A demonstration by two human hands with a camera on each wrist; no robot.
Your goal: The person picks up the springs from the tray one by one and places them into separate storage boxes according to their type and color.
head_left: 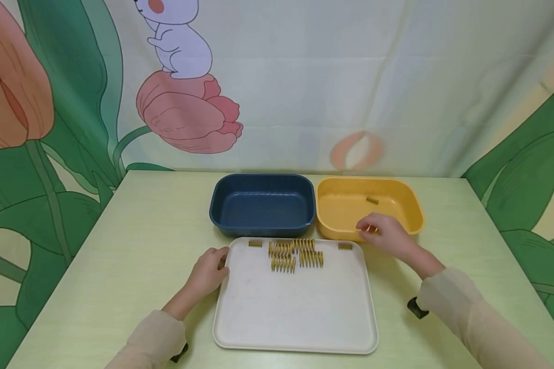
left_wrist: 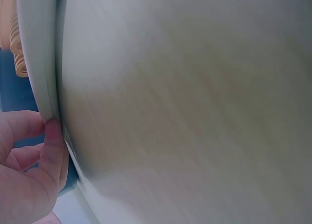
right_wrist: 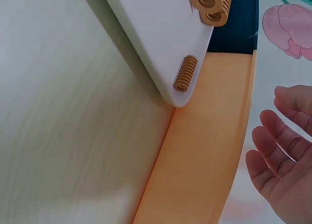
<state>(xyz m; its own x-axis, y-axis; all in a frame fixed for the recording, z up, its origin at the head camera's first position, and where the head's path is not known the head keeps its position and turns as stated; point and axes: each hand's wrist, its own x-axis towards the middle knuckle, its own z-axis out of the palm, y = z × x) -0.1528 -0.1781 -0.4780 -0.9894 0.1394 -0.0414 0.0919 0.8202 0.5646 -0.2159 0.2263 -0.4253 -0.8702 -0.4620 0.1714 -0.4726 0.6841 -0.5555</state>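
Note:
A white tray lies in the middle of the table, with several yellow coil springs bunched at its far edge. One spring lies apart at the far right corner, also seen in the right wrist view. My left hand holds the tray's left rim, thumb against the edge. My right hand hovers over the near rim of the yellow bin, fingers relaxed and the palm empty. A single spring lies inside the yellow bin.
A dark blue bin stands left of the yellow one, behind the tray, with nothing visible in it. The pale green table reaches a floral backdrop at the rear. The tray's near half is bare.

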